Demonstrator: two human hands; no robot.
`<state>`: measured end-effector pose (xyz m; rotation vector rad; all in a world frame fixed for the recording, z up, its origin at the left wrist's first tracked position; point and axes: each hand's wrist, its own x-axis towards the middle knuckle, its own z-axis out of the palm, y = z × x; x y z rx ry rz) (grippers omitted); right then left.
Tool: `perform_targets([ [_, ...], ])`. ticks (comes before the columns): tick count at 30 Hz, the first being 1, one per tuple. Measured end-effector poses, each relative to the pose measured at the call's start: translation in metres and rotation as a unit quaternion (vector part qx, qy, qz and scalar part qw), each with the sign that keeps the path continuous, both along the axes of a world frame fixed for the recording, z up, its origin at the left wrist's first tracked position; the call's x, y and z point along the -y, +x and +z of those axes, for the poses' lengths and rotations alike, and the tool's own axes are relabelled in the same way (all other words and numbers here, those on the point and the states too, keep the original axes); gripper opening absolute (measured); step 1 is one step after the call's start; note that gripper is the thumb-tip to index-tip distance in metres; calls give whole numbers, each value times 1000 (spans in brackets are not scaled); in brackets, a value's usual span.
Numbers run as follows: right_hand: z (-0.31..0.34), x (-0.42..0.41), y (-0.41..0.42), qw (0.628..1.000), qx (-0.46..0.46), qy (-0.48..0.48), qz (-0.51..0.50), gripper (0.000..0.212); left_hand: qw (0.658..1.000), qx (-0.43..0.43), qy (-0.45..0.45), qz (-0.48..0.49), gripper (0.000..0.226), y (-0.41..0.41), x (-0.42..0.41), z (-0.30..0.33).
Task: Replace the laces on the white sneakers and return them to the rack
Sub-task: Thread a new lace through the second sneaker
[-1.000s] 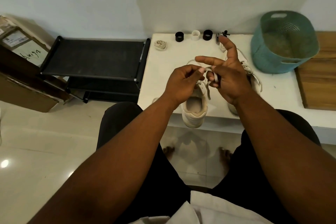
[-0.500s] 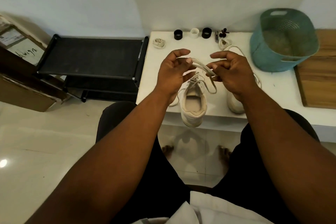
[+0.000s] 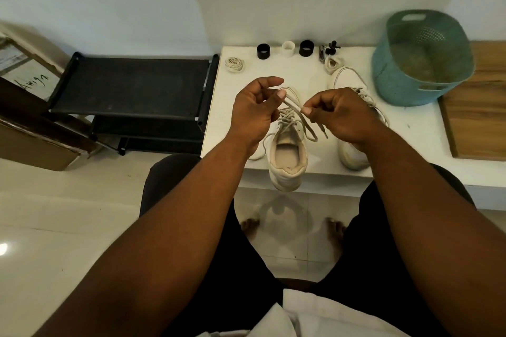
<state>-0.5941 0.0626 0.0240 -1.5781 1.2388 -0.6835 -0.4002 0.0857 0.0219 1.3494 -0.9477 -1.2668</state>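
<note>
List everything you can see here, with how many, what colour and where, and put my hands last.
sneakers: 2, white, on table, near edge
lace: 1, off-white, on the left sneaker, held up
coiled laces: 2, off-white, back of table
rings: 3, two black and one white, back edge
table: 1, white, ahead
basket: 1, teal, table right
board: 1, wooden, far right
rack: 1, black, left of table
boxes: cardboard, brown, far left
left hand: pinches lace
right hand: pinches lace

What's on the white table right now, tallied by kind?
White sneakers: 2
Coiled lace bundles: 2
Black rings: 2
White ring: 1
Small black clip: 1
Teal basket: 1
Total: 9
</note>
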Motion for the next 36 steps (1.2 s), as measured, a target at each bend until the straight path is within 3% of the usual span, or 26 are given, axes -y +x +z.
perform_targets([
  [3, 8, 3, -11, 991, 124, 57, -3, 10, 999, 39, -13, -1, 17, 2, 1, -4],
  [6, 10, 5, -15, 947, 297, 115, 26, 17, 997, 77, -20, -14, 16, 1, 3, -10],
  [8, 8, 4, -13, 929, 348, 118, 48, 31, 996, 92, -17, -15, 15, -1, 4, -14],
  [11, 6, 2, -8, 950, 303, 68, 21, 37, 995, 99, -9, -12, 13, -1, 6, -17],
  [13, 2, 4, -6, 985, 171, -10, 7, 38, 997, 72, -7, -23, 14, 0, 6, -15],
  [15, -3, 6, 0, 998, 26, -63, 20, 52, 997, 58, -12, -44, 18, 1, 6, -11],
  [17, -5, 3, 8, 996, -16, -60, 64, 61, 996, 67, -25, -60, 22, 0, 5, -9],
  [19, -6, 2, 15, 995, -3, -64, 81, 49, 995, 69, -33, -56, 23, -2, 6, -8],
  [22, -4, 4, 15, 995, 39, -93, -3, 20, 995, 87, -25, -38, 23, 0, 8, -8],
  [25, -5, 10, 9, 989, 62, -126, -36, 9, 993, 107, -15, -49, 22, 4, 10, -10],
  [28, -9, 14, 6, 984, 65, -157, -55, 15, 992, 109, -7, -64, 22, 4, 10, -12],
  [33, -3, 12, 14, 964, 237, -19, -117, 53, 985, 141, 12, -102, 21, 1, 10, -17],
  [36, -5, 17, 18, 976, 175, -13, -125, 52, 964, 249, 7, -92, 11, 6, 13, -23],
])
